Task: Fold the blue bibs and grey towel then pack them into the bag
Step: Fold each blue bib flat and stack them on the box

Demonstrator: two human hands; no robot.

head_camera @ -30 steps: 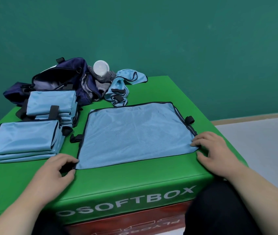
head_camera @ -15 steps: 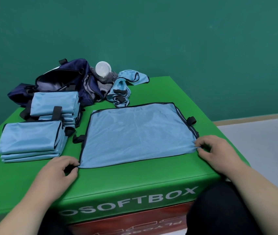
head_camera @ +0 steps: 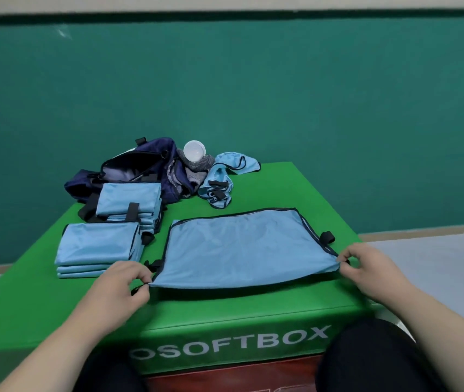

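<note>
Left hand and right hand pinch the bib's near corners (edge just lifted); lifting evenly should fold it square

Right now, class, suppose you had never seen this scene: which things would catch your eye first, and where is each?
First comes the flat blue bib, spread in the middle of the green box, with its two near corners pinched by the left hand and the right hand. Next are the near stack of folded bibs and the far stack to its left. Behind them, the open navy bag lies at the far edge.
</note>
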